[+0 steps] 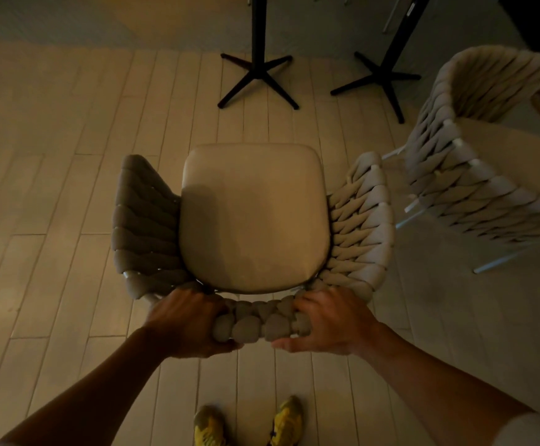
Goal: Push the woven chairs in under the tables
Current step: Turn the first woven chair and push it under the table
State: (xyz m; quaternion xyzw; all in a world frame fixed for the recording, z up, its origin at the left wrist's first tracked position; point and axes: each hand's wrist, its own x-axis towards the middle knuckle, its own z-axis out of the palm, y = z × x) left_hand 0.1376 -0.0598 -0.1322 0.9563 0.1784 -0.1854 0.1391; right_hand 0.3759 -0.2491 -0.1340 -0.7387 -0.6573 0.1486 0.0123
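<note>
A woven chair (363, 217) with a beige seat cushion (254, 217) stands in front of me, its open side facing away. My left hand (185, 320) grips the left end of the thick braided backrest. My right hand (329, 323) grips the right end, fingers curled over the top, thumb under. Beyond the chair's front stands a black table pedestal (259, 53) with a cross base; its tabletop is out of view. A second black pedestal (391, 59) stands to its right.
Another woven chair (474, 162) with white metal legs stands at the right, close to my chair's right arm. The floor (53, 204) is pale planks. My yellow shoes (249, 426) show at the bottom edge. Something dark fills the top right corner.
</note>
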